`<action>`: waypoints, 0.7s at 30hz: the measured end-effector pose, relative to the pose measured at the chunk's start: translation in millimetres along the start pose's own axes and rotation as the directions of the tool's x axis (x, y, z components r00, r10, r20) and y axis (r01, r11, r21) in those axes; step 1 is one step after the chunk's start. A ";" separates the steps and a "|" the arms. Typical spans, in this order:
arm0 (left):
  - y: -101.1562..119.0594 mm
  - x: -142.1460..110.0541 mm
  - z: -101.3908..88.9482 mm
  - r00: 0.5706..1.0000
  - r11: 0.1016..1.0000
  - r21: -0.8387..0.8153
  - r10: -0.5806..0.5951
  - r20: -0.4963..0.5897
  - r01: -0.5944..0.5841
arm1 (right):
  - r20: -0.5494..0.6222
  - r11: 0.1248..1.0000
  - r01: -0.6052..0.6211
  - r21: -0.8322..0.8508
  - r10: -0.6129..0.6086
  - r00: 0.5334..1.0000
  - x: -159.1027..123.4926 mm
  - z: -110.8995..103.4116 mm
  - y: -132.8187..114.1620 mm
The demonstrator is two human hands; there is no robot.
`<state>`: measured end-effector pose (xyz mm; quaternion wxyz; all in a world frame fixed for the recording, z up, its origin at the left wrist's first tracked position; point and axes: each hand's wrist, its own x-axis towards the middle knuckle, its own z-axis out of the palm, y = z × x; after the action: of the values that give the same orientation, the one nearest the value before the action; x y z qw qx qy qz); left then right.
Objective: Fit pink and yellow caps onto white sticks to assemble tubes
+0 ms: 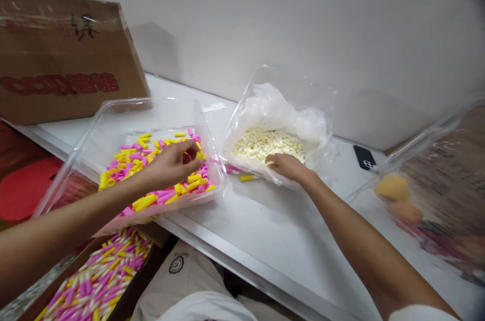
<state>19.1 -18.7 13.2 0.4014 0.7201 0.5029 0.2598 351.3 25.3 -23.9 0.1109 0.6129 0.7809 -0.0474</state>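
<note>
My left hand [175,163] reaches into a clear plastic tray [99,124] of pink and yellow plastic tubes [159,172], its fingers curled in among them; what they grip is hidden. My right hand [287,165] rests knuckles up at the near edge of a clear bag-lined container [265,104] holding several small white pieces [269,143]. Its fingers are bent down onto the white pieces, and whether they hold one is unclear. A loose yellow tube [248,177] and a pink tube [232,169] lie on the white table [273,230] between the two containers.
A cardboard box [64,58] stands at the back left. Below the table edge a box [94,280] holds several assembled pink, yellow and white pieces. A black phone [364,157] lies at the back right beside another clear container [428,179]. A white wall runs behind the table.
</note>
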 end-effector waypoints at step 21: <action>30.8 -56.5 138.7 0.972 0.277 -0.933 -0.112 0.205 0.229 | -0.621 0.630 0.462 0.624 0.042 0.783 -142.4 22.2 -116.7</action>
<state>122.6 -120.6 -34.6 0.7988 0.2962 0.3044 0.4261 272.8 -142.7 -19.7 -0.4027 0.4843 0.7535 -0.1884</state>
